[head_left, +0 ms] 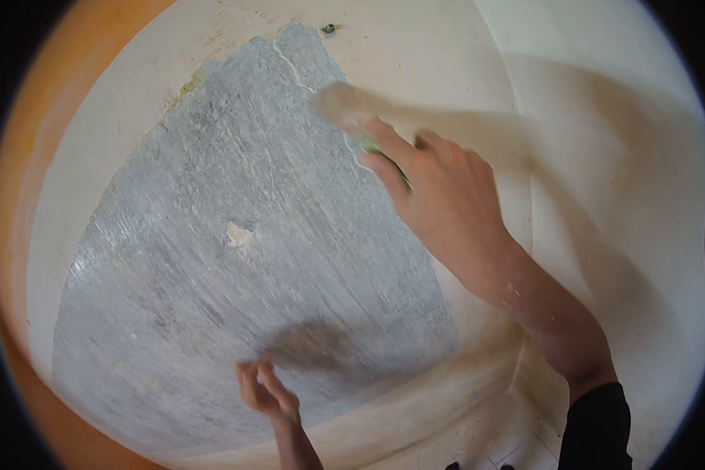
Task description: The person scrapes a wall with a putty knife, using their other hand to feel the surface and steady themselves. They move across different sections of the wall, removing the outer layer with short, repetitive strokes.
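Observation:
My right hand (439, 188) is at the upper right edge of a grey-blue streaked patch (180, 188) on a pale wall. Its fingers are closed round a small green object (370, 145), mostly hidden by the hand. A thin whitish line runs down the patch's upper right side towards these fingers. Lower down, in front of the patch, my left hand (266, 389) has its fingers bent and pressed together; whether anything is in them is too small to tell. Near the patch's middle is a small pale spot (239, 234).
The pale wall (517, 55) surrounds the patch and meets another pale surface (603, 141) at the right. Orange wall (78, 55) borders it at the left. A small dark fixture (328, 29) sits above the patch. Floor tiles (517, 446) show at the bottom.

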### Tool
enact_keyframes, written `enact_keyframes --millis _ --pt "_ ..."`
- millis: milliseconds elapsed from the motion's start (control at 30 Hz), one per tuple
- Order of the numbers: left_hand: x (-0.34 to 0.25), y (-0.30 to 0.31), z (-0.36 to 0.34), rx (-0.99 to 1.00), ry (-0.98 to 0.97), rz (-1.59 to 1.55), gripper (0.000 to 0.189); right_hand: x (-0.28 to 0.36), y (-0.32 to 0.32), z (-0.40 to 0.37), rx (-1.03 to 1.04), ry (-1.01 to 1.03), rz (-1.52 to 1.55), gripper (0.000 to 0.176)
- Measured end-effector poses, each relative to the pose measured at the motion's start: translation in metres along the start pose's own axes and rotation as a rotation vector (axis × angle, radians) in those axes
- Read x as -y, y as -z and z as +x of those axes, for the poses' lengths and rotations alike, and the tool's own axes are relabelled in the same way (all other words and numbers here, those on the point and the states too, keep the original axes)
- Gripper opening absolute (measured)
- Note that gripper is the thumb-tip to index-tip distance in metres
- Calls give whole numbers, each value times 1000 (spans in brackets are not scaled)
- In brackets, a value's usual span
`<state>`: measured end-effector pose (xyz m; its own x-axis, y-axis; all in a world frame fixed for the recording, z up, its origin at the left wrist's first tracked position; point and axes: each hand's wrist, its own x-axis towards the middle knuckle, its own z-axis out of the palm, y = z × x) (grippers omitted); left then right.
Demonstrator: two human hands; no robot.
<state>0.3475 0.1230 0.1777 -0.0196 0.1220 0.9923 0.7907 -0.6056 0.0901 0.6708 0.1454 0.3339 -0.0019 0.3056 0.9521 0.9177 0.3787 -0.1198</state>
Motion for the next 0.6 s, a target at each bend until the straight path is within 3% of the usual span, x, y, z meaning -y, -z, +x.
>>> enact_keyframes --millis 67,167,267,333,433,567,600 --pt "-9 -16 52 77 -207 17 14 8 5 9 96 -120 49 33" --pt "-18 -40 118 82 -393 18 15 1 11 -19 117 -68 -35 28" --pt "-8 -54 137 27 -407 179 12 -4 8 -31 131 -42 -49 24" --pt "3 -57 133 -5 -541 267 6 -8 3 -26 116 -36 -22 24" --pt "9 -57 133 -54 -502 194 5 2 -5 9 -60 -20 35 19" --pt "9 -58 133 -49 -502 189 5 2 10 8 -25 -21 33 17" --pt "11 -58 134 -52 -512 193 5 0 14 0 83 -83 25 23"
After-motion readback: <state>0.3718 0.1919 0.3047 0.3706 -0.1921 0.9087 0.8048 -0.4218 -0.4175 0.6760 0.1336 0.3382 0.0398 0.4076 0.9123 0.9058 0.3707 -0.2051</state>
